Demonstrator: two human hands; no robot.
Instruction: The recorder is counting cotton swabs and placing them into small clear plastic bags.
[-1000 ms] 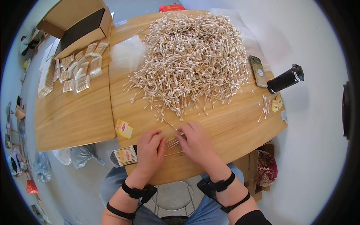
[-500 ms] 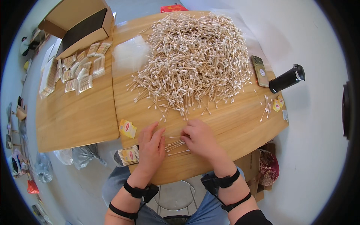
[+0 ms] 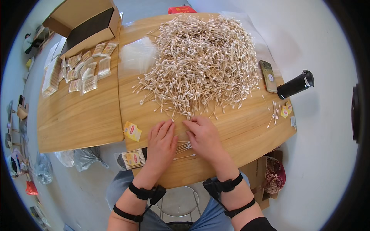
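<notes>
"Two bare hands are yours in the head view. What do they hold?"

"Your left hand (image 3: 161, 143) has its fingers stretched forward, with the fingertips near the front edge of the big pile of cotton swabs (image 3: 204, 61). I cannot tell if they grip a swab."

"And your right hand (image 3: 204, 138)?"

"Its fingers are bent, with the thumb and the forefinger close together, also near this edge. Whether they pinch something, I cannot tell."

"Where are the swabs, exactly?"

"The pile lies in front of you on the wooden table (image 3: 239, 131). Several loose swabs (image 3: 184, 147) lie between your two hands, and a few more swabs (image 3: 274, 112) lie apart, at the right."

"What is beside your left hand?"

"A bunch of swabs with a yellow label (image 3: 133, 158) is at the table's near edge, and some yellow cards (image 3: 132, 131) lie a little farther from you. At the far left, many filled packets (image 3: 89, 71) lie in front of an open cardboard box (image 3: 104, 30). On your right there are a phone (image 3: 268, 77) and a black bottle (image 3: 296, 85)."
</notes>
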